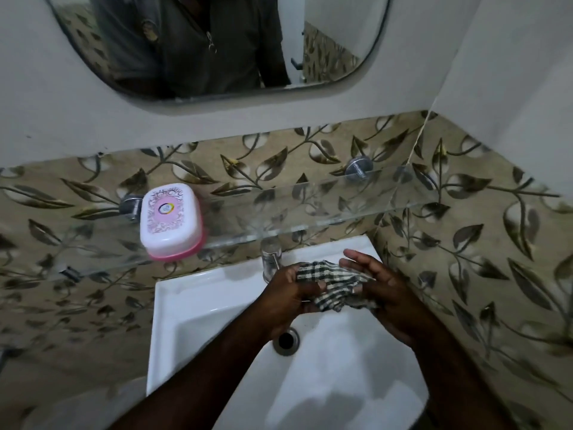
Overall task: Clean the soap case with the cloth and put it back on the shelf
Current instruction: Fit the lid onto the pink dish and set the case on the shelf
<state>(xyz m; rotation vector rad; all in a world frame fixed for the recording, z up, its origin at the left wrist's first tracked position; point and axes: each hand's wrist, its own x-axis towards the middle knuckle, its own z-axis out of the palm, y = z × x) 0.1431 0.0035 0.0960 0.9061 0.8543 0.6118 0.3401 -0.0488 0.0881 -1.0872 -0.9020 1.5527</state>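
A white and pink soap case (pixel 171 222) with its lid on stands on the left part of the clear glass shelf (pixel 325 209). Over the white sink, both hands hold a green and white checked cloth (pixel 328 282). My left hand (pixel 286 297) grips the cloth's left side with closed fingers. On the cloth's right side lies my right hand (pixel 376 282), its fingers stretched out flat over the fabric. Neither hand touches the soap case, which is up and to the left of them.
A steel tap (pixel 270 259) rises just left of the cloth, under the shelf's front edge. The sink (pixel 198 308) has a drain (pixel 286 339) below my hands. Leaf-patterned tiles cover both walls, and a mirror (pixel 217 45) hangs above.
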